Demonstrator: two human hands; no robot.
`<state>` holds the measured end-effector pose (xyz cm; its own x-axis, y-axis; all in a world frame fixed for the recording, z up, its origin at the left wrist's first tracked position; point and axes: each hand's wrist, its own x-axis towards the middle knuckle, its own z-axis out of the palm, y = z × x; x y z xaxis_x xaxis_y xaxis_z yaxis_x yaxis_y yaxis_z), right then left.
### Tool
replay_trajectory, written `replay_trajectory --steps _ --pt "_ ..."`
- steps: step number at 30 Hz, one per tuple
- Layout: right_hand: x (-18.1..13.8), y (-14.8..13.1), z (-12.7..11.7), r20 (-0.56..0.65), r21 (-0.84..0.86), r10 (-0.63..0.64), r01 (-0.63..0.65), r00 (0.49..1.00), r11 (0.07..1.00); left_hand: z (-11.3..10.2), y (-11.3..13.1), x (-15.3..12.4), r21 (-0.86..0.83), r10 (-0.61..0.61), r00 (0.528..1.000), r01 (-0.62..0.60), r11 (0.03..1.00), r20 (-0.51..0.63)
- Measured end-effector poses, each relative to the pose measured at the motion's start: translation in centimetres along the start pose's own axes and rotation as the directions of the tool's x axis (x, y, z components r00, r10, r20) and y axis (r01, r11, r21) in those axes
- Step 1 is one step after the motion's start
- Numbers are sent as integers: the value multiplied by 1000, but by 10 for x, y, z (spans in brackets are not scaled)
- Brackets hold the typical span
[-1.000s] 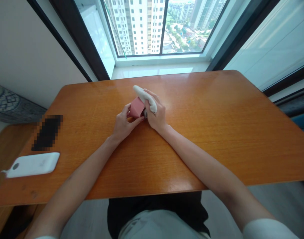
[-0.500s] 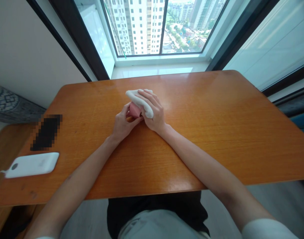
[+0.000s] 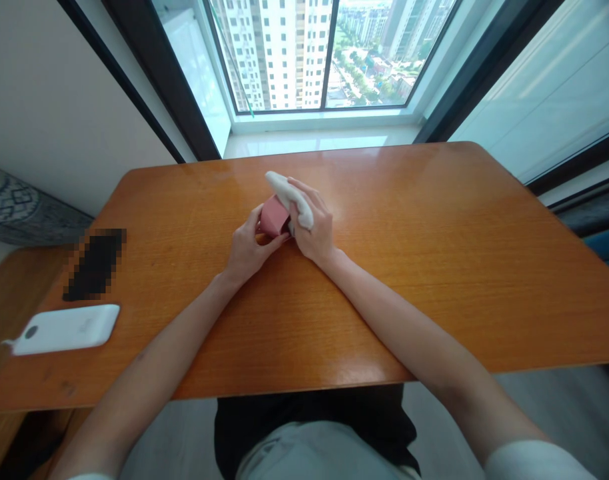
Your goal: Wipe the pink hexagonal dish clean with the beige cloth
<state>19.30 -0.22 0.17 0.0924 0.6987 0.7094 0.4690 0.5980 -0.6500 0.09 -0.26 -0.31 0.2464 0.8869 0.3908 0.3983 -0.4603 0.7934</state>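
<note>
A small pink block-like object (image 3: 273,217) with flat faces is held near the middle of the wooden table (image 3: 414,280). My left hand (image 3: 248,245) grips it from the left, thumb along its near side and fingers behind. A folded white cloth (image 3: 293,199) is bunched in my right hand (image 3: 316,223), which is closed around it. The cloth sits against the right side of the pink object. A dark spot shows at the object's lower right; what it is I cannot tell.
On the table's left lie a white flat device (image 3: 67,329) with a round dark spot and a blurred-out dark rectangle (image 3: 95,265). A window (image 3: 324,60) stands beyond the far edge. A patterned grey cushion-like thing (image 3: 29,207) is at far left.
My right hand has tilted and moved slightly right and up with the cloth, uncovering more of the pink object. My left hand stays nearly in place.
</note>
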Motion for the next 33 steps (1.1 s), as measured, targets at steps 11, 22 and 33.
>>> replay_trajectory --steps 11,22,33 --pt "4 10 7 -87 96 501 -494 861 864 2 9 1 -8 10 1000 -11 1000 -18" --pt "1 -2 -5 113 -44 -147 153 983 987 2 -1 -1 -15 -25 1000 25 1000 1" --pt "-1 2 -7 18 55 -5 4 1000 998 6 2 -1 -26 3 1000 -3 1000 -11"
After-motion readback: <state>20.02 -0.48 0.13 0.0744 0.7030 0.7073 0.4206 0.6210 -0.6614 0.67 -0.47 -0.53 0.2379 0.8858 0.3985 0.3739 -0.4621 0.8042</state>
